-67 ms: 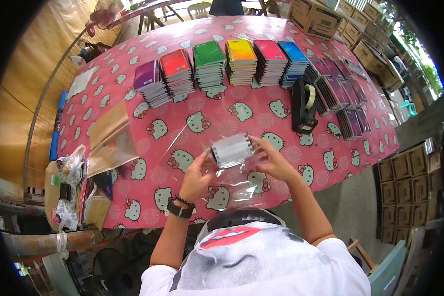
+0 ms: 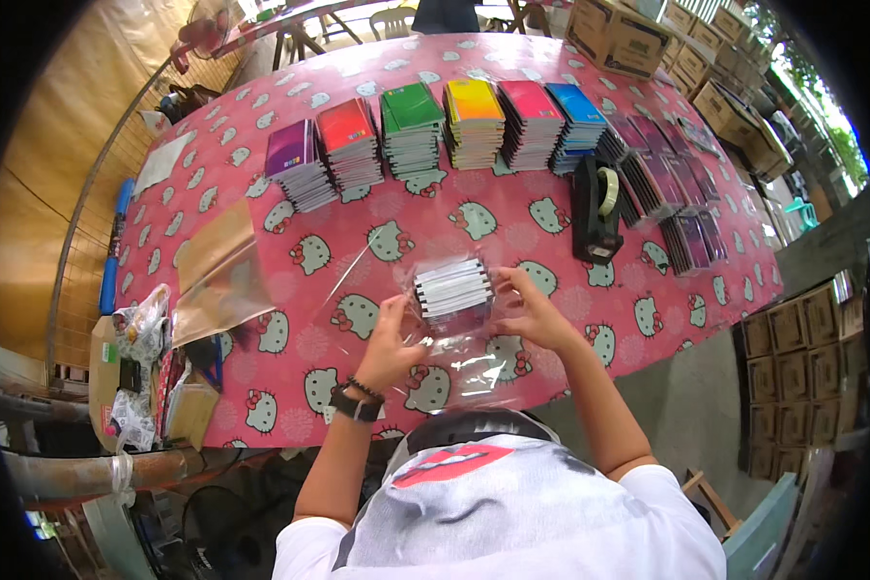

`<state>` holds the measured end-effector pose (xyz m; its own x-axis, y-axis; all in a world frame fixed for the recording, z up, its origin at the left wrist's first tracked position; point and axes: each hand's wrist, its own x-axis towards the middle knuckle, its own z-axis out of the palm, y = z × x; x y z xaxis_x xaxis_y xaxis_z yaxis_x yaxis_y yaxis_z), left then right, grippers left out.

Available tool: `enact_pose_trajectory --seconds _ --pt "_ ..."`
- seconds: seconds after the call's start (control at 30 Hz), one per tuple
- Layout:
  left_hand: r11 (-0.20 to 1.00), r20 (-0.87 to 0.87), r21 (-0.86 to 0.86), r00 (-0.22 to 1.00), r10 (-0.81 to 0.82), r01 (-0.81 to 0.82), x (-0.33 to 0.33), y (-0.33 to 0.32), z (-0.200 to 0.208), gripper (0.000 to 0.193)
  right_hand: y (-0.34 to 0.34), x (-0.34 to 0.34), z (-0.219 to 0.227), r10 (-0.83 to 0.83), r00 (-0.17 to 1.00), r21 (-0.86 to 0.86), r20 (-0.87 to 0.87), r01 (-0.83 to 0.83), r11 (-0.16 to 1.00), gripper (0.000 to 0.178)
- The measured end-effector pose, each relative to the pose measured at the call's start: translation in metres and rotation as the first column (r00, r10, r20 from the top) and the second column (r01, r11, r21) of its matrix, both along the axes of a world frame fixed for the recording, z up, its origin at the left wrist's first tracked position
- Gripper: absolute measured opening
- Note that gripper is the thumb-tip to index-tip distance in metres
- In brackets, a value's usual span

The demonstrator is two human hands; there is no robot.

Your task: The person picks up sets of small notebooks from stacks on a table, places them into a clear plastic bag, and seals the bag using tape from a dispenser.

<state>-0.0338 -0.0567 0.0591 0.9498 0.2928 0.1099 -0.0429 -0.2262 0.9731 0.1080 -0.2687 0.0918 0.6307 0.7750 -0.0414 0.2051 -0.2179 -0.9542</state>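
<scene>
A small stack of notebooks with white page edges and dark bound edges lies in front of me. Clear plastic film lies under and around it and spreads towards me. My left hand grips the stack's left side through the film, its fingers bent. On the opposite side my right hand has forefinger and thumb curved at the stack's right edge. Beyond them stands a row of notebook piles: purple, red, green, yellow, pink and blue.
A black tape dispenser stands right of the row, beside wrapped purple notebook packs. Brown plastic sheets lie at the left, near a holder of tools and papers. Cardboard boxes stand at the far right corner.
The stack between my hands has tipped, so more of its layered page edges now show. My hands have barely moved.
</scene>
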Motion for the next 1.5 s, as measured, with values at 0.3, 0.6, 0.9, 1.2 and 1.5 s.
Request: enact_pose_trajectory --seconds 0.3,0.6,0.9,1.2,1.5 --pt "0.964 0.149 -0.225 0.983 -0.111 0.142 0.037 -0.026 -0.009 0.073 0.016 0.000 -0.013 0.019 0.995 0.244 -0.095 0.005 0.970 0.083" --pt "0.874 0.250 0.476 0.968 -0.030 -0.096 -0.008 -0.015 0.006 0.067 -0.023 0.010 0.004 0.082 0.887 0.137 0.455 -0.161 0.977 0.053" --pt "0.808 0.314 0.579 0.944 -0.098 -0.108 -0.004 -0.023 0.026 0.078 -0.005 0.017 0.005 0.232 0.878 0.112 0.418 -0.303 0.946 0.063" --pt "0.790 0.324 0.599 0.942 -0.088 -0.132 -0.006 -0.017 0.024 0.077 -0.002 0.019 0.006 0.340 0.855 0.057 0.393 -0.392 0.918 0.064" --pt "0.597 0.198 0.802 0.932 -0.302 0.023 0.024 -0.025 0.107 0.017 -0.005 0.019 0.009 0.358 0.807 -0.038 0.471 -0.386 0.922 0.068"
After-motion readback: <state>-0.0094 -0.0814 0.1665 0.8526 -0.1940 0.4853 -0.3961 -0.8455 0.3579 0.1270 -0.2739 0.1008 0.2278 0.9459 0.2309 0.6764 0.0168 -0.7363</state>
